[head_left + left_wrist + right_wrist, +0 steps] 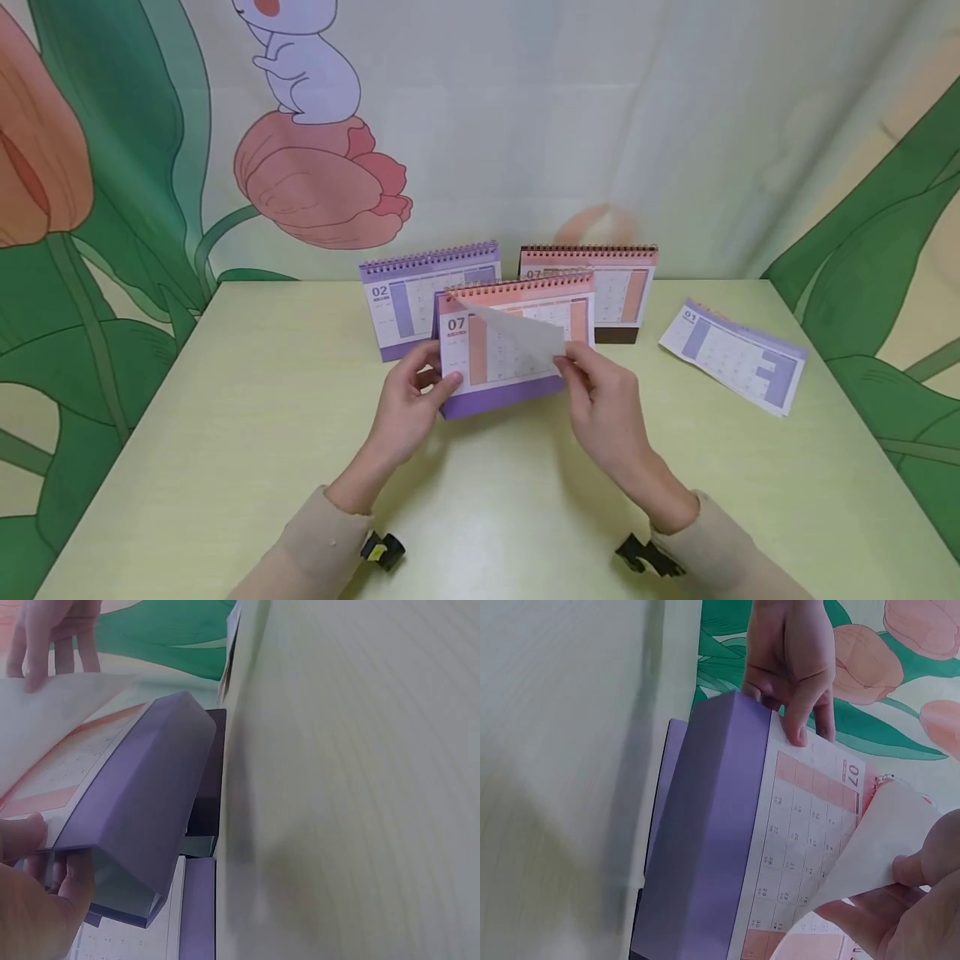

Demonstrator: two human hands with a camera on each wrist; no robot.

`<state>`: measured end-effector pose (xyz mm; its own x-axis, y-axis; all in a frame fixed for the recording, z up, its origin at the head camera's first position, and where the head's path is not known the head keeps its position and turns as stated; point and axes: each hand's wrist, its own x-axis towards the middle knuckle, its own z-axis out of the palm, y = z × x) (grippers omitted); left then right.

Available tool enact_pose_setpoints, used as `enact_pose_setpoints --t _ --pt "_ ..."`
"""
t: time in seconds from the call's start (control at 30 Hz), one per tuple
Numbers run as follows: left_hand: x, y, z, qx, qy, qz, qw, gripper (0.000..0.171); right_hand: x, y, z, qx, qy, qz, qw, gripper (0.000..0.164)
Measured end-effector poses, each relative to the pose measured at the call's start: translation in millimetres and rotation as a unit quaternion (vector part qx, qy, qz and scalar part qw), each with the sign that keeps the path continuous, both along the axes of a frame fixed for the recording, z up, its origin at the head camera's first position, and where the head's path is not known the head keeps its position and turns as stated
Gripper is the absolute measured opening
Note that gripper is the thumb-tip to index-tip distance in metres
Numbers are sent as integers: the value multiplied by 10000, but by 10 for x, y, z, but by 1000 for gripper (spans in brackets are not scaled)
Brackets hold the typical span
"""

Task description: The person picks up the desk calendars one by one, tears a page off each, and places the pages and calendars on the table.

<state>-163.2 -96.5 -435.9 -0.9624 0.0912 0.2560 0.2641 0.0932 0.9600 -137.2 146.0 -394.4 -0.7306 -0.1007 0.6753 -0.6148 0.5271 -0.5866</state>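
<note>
A desk calendar point(498, 400) with a purple base and a salmon-topped page marked 07 is held over the middle of the table. My left hand point(408, 400) grips its left edge, thumb on the front and fingers behind, as the right wrist view also shows. Between thumb and fingers, my right hand point(611, 408) pinches the loose corner of a lifted page point(536, 333). That page slants across the calendar, its pale blank back facing me and its far end near the spiral binding. In the left wrist view, the hollow underside of the purple base point(150, 810) tilts into sight.
Behind stand two more spiral calendars: a purple one point(378, 312) marked 02 at left and a salmon one point(637, 292) with a dark base at right. Loose calendar sheets point(735, 358), the top one marked 01, lie on the table's right. A printed curtain point(480, 125) hangs behind.
</note>
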Motion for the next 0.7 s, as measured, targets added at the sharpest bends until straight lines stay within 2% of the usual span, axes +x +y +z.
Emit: enact_pose_setpoints --t 0.3,0.5,0.7 --pt "33 31 10 -65 -87 109 9999 31 -18 53 -54 -678 -897 32 9937 13" --pt "28 25 -6 -190 30 210 9996 29 -46 59 -86 -1297 -1513 76 9799 15" --pt "25 25 -29 -265 96 222 9994 28 -77 68 -95 -1562 -2054 -26 9661 14"
